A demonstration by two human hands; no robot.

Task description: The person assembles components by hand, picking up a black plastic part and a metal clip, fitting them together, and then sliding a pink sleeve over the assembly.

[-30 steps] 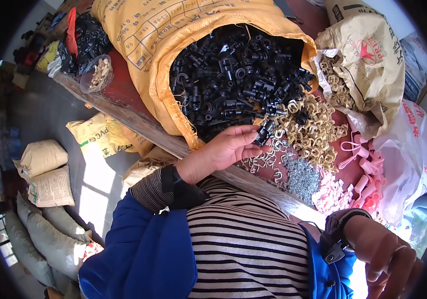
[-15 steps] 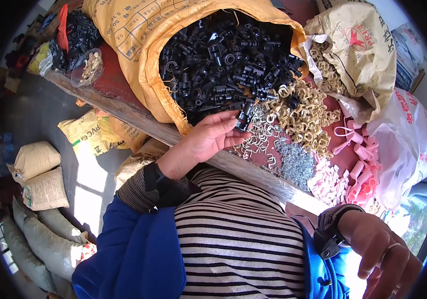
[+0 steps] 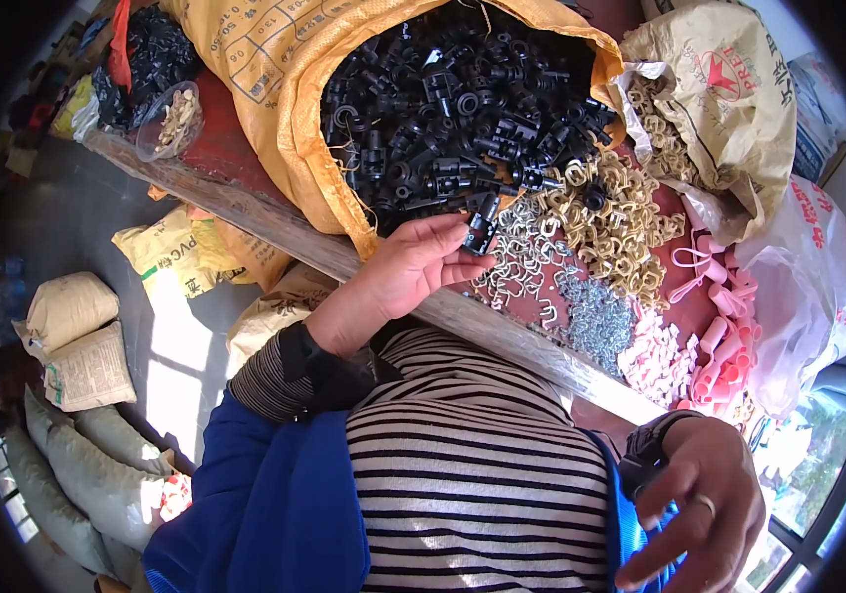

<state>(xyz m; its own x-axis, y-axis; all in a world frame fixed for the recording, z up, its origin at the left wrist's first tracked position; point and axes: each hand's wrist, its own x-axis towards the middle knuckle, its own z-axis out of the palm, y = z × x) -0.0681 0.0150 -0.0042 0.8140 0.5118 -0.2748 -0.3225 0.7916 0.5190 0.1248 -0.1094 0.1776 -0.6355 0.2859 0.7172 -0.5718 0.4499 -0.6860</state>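
My left hand (image 3: 413, 265) pinches a small black plastic fitting (image 3: 482, 225) between thumb and fingers, just above the near edge of the worktable. Behind it, a heap of similar black fittings (image 3: 443, 109) spills from the mouth of an orange woven sack (image 3: 295, 148). Silvery U-shaped metal clips (image 3: 517, 259) and brass-coloured clamp pieces (image 3: 631, 222) lie in piles close to the right of the held fitting. My right hand (image 3: 710, 504), wearing a ring, hangs off the table at the lower right. Its fingers are loosely bent and apart, and I see nothing in them.
Grey small metal parts (image 3: 596, 321), pale pink bits (image 3: 658, 356) and pink tubes (image 3: 724, 341) lie further right, beside a clear plastic bag (image 3: 808, 287). A wooden rail (image 3: 334, 255) borders the table. Paper sacks (image 3: 87, 366) stand on the floor at left.
My right hand has moved left and turned, toward my body. My left hand keeps its grip on the black fitting, almost unmoved. The view has shifted slightly.
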